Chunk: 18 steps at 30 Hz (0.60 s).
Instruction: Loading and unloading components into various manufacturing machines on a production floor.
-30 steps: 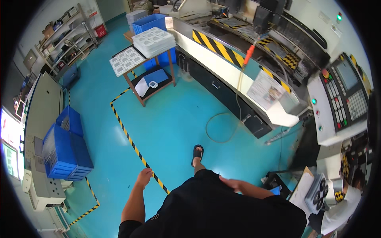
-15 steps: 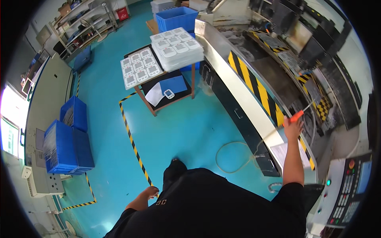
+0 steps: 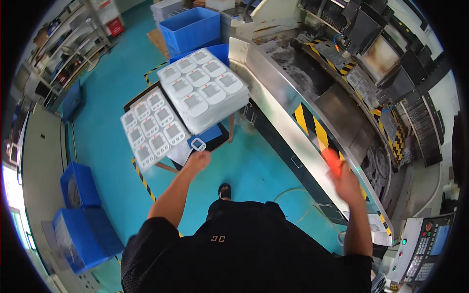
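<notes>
My right hand (image 3: 348, 184) is wrapped round the handle of an orange air blow gun (image 3: 332, 162), over the metal front ledge of the machine. Motion smears the gun, and its thin nozzle does not show clearly now. In front of the small table, my left hand (image 3: 197, 162) hangs in the air, fingers curled in, with nothing visible in it. Just beyond it, a single white panel with a dark window (image 3: 198, 144) lies on the lower shelf. Up on the table are a tray of white panels (image 3: 157, 142) and a tall stack of such trays (image 3: 205, 88).
The open machine (image 3: 342, 112) with its striped metal ledge (image 3: 273, 105) runs along the right. Its control panel (image 3: 425, 251) stands lower right. Blue crates (image 3: 90, 239) sit at left, another blue crate (image 3: 190, 31) behind the table. A thin hose (image 3: 305, 215) lies on the floor.
I have moved nearer the table. My left hand has risen and come forward towards it. My right hand, still holding the blow gun, has drawn left and back from the machine's opening.
</notes>
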Each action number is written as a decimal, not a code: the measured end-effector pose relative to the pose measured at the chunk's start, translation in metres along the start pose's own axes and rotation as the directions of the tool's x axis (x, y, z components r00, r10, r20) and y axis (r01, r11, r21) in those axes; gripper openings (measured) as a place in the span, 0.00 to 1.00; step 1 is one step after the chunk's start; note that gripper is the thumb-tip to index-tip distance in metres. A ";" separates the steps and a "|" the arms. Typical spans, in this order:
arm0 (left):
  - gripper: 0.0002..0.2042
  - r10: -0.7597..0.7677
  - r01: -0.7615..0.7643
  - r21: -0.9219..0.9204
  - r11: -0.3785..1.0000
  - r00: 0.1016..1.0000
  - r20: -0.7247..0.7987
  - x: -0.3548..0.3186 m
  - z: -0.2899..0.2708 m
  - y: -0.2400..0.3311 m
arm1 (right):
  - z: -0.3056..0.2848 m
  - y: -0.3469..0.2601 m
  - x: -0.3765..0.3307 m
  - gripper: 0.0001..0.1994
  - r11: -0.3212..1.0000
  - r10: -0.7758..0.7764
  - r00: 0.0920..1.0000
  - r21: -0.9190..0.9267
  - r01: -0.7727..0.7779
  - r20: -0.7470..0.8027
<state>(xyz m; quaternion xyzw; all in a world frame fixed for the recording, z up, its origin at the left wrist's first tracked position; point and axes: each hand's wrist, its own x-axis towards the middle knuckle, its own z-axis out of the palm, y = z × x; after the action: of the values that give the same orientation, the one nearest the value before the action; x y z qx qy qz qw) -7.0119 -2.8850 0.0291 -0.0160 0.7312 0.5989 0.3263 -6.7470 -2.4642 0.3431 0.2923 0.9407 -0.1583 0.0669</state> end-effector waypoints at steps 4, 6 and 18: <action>0.10 0.015 0.003 -0.153 0.988 0.993 0.120 0.081 0.025 0.161 | 0.035 -0.028 -0.024 0.25 0.959 -0.138 0.960 0.274 0.069 0.243; 0.07 0.038 -0.008 -0.316 0.949 0.995 0.089 0.123 0.037 0.191 | 0.054 -0.025 -0.024 0.25 0.948 -0.099 0.950 0.317 0.001 0.295; 0.13 0.401 -0.417 0.102 0.903 0.904 0.148 0.210 0.193 0.297 | 0.005 0.171 -0.014 0.15 0.778 0.261 0.962 0.607 -0.161 -0.079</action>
<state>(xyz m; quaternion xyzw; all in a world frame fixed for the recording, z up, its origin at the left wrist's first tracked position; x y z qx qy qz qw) -7.2119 -2.5535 0.1679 0.1964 0.7342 0.6047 0.2382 -6.6373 -2.3399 0.2975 0.4141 0.8067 -0.4127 -0.0859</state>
